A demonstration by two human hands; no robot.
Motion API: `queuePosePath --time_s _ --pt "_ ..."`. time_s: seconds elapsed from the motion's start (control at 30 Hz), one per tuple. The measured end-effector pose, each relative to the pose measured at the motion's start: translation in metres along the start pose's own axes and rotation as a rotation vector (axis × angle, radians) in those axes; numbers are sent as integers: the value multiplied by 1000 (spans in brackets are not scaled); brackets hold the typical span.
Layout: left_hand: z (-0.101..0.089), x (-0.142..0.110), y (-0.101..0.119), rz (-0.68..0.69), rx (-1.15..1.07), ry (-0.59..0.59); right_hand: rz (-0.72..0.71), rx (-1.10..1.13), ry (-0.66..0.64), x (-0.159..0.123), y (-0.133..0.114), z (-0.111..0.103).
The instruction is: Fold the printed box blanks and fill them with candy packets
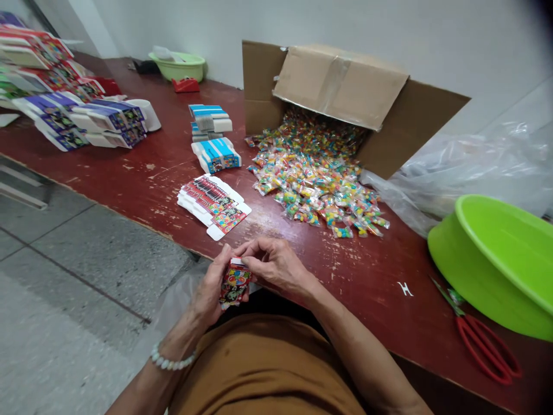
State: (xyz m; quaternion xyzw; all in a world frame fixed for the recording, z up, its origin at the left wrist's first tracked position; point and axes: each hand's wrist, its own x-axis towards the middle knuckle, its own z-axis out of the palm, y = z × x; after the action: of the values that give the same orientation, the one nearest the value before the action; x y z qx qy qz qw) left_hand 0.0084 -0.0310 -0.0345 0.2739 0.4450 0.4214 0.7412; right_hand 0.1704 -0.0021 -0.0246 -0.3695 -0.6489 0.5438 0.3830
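My left hand (213,286) is wrapped round a small red printed candy box (235,282), held upright at the table's front edge. My right hand (274,265) has its thumb and fingers at the white flap on top of that box, pinching there; the fingertips are partly hidden. Just beyond my hands lies a fanned stack of flat red-and-white cartons (216,204). Many small clear packets of coloured candies (311,190) spill from a tipped cardboard box (341,86) onto the table.
Blue cartons (216,154) stand behind the flat stack, with purple cartons (108,121) and red cartons (34,49) farther left. To the right are a large green basin (470,253), red-handled scissors (484,346) and clear plastic sheeting (470,167). At the back sits a smaller green basin (184,68).
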Motion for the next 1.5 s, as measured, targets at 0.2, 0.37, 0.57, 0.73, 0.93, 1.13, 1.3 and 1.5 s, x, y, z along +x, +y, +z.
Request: queuePosePath --time_s 0.2,0.37,0.57,0.73,0.93,1.13,1.3,1.5 --pt "-1 4 2 47 -84 40 -195 -280 31 -9 -1 5" --pt "-14 -3 -11 96 20 131 -47 -244 -37 4 21 9" --pt "-63 -22 -35 211 342 394 135 -602 302 84 40 -12" --pt "-89 -23 -31 338 574 509 293 -882 295 119 47 -8" --pt "-73 -5 5 625 681 580 299 -466 365 116 56 -9" --pt "-49 9 50 670 706 476 162 -110 157 83 34 -34" --pt "-28 5 48 -17 339 -229 74 194 -198 50 6 -40" --pt "-13 0 13 -104 60 -402 32 192 -250 42 -2 -32"
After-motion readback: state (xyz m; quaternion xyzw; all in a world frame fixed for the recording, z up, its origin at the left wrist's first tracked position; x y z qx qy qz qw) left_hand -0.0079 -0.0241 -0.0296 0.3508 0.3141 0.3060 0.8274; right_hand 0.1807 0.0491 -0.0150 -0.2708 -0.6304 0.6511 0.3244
